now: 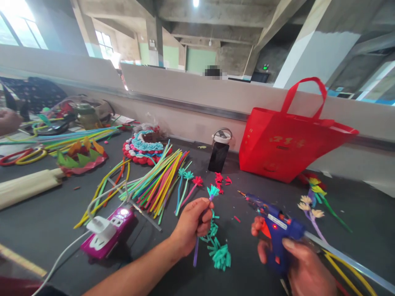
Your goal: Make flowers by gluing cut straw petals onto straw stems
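Note:
Between the fingers of my left hand (193,224) is a flower with a purple stem and a turquoise fringed head (212,191), held upright. My right hand (296,255) wraps around a blue hot glue gun (279,228) whose red light is lit. A long clear glue stick (345,253) sticks out of its back. The gun's nozzle points left, a short way to the right of the flower and apart from it. Below my left hand lies a pile of short turquoise pieces (220,255). Beyond the flower lie small red pieces (219,181) and a few finished flowers (188,176).
Many colourful fuzzy stems (160,176) lie left of centre, near a purple power strip (114,230) with a white plug. Behind stand a phone (219,157) and a red bag (277,144). More flowers (311,205) lie right. Another person's hand (9,121) shows far left.

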Available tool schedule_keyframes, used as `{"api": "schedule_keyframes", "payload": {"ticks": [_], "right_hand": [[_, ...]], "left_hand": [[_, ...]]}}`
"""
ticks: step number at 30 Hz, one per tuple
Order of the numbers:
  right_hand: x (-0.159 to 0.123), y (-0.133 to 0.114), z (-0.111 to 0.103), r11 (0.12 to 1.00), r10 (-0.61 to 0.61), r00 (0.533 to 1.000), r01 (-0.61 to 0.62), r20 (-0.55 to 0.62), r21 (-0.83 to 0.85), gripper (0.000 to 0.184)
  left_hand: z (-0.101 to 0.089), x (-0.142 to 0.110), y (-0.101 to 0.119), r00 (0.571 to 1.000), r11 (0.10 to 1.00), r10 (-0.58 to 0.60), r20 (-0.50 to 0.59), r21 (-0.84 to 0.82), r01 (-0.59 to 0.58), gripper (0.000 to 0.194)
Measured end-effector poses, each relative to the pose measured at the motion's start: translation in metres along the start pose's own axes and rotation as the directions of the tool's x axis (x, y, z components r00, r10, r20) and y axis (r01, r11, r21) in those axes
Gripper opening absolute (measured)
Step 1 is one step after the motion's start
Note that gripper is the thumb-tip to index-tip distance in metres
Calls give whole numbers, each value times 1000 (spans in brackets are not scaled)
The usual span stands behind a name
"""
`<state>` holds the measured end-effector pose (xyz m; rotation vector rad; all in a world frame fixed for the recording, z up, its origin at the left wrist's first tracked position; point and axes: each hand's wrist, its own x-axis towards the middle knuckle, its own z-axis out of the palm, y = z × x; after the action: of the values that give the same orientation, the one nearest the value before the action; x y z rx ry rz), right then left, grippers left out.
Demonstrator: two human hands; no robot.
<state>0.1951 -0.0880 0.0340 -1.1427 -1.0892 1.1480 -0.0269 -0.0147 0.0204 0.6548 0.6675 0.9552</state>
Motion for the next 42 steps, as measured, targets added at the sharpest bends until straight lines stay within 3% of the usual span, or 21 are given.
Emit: {"api": "schedule_keyframes", "payload": {"ticks": [4, 12, 18, 22, 28, 34, 38, 42], "right_hand": [[-4, 12, 18, 1000, 3, 997, -3, 72, -8, 25], [-9, 15, 31, 960, -70, 997, 59, -29, -275, 26], [-3, 22, 24, 957, -124, 992, 119, 1, -265, 25], [-3, 22, 18, 940, -83, 997, 80, 6, -331, 26], [-7, 11, 19, 856, -142, 990, 135, 25, -499, 23], [-6, 8, 29, 810, -224, 974, 206, 35, -549, 20], [-3, 14, 30, 792, -306, 952, 234, -34, -564, 22], [-2, 21, 23, 802, -296, 954, 229, -35, -551, 22]], "left_hand": [[3, -2, -2, 1000, 999, -8, -11, 32, 8, 25], [2, -2, -7, 999, 998, -32, 12, 50, 31, 24], [3, -2, -3, 990, 990, 138, -19, -35, -138, 24], [5, -2, 3, 970, 968, 241, -32, -61, -243, 23], [10, -10, 1, 978, 986, 168, 125, -35, -164, 19], [13, -13, -3, 964, 996, 83, 251, 0, -86, 23], [12, -11, 1, 971, 987, 161, 176, -3, -163, 26], [6, -4, 5, 971, 972, 237, 43, -1, -237, 26]]}}
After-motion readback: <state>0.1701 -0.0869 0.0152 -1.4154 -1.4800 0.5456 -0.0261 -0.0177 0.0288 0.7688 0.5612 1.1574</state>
